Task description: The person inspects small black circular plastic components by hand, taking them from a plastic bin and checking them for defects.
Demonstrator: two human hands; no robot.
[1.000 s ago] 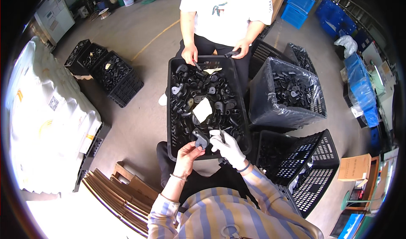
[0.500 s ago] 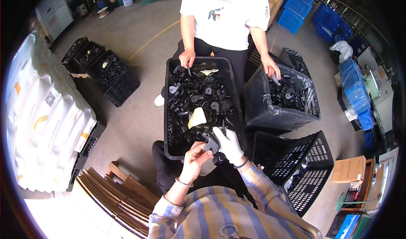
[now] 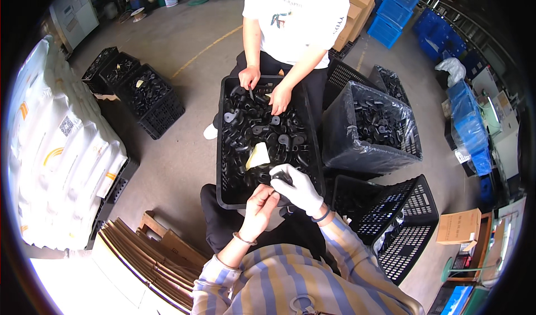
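My bare left hand (image 3: pixel 257 208) is closed in a pinch, its fingertips against my right hand; what they hold is hidden. The white-gloved right hand (image 3: pixel 301 190) curls round a small black plastic part (image 3: pixel 283 176), which shows only partly between the glove's fingers. Both hands are over the near end of a large black crate (image 3: pixel 221 188), heaped with similar black parts (image 3: pixel 259 130). A pale yellow scrap (image 3: pixel 258 156) lies on the heap. Across the crate, a person holds a thin tool in one hand (image 3: pixel 249 78) and reaches among the parts with the other (image 3: pixel 280 99).
A bag-lined bin (image 3: pixel 357 142) of black parts stands right of the crate. Nearer me is a tilted perforated black crate (image 3: pixel 405 225). Flattened cardboard (image 3: pixel 137 265) leans at lower left, below stacked white sacks (image 3: pixel 72 153). More filled black crates (image 3: pixel 159 114) stand on the floor at left.
The black part in my left fingers is now mostly covered by my gloved hand, which has moved left over it. The other person's hand has moved from the lined bin into the crate.
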